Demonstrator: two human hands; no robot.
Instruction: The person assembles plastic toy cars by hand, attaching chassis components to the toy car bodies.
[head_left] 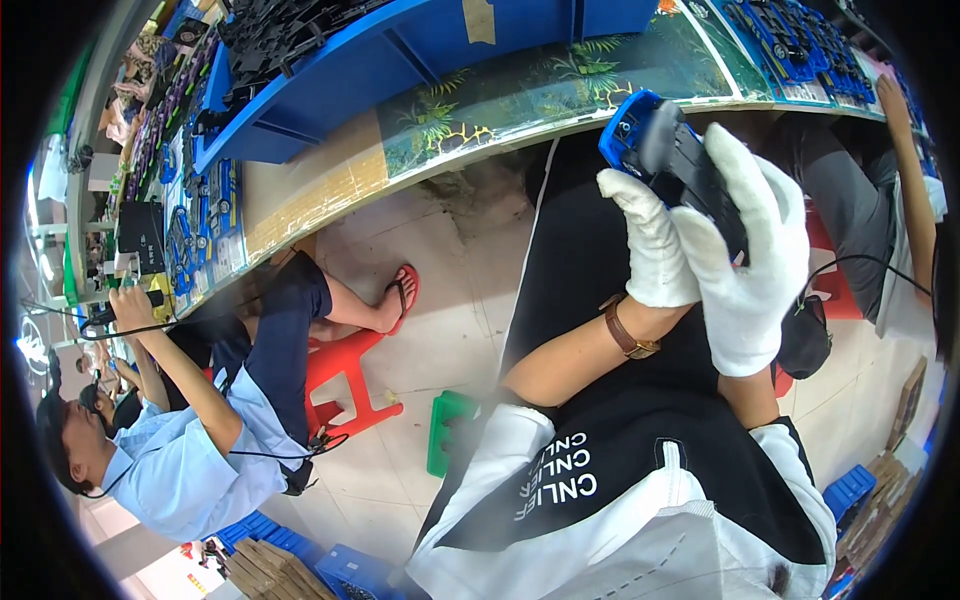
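A toy car [697, 165] with a blue body end and a black underside is held up above my lap, close to the table edge. Both my hands wear white gloves. My left hand [652, 240] grips the car from below, with its thumb near the blue end. Around the black side wraps my right hand [750, 250], its fingers bent along the car. A blurred patch hides part of the car's middle.
A patterned table edge [480, 135] runs beyond my hands. On it stands a large blue bin [350, 75] full of black parts. Rows of blue car parts [785, 45] lie at right. Co-workers sit on both sides; a red stool [350, 375] is at left, near a green container [448, 432].
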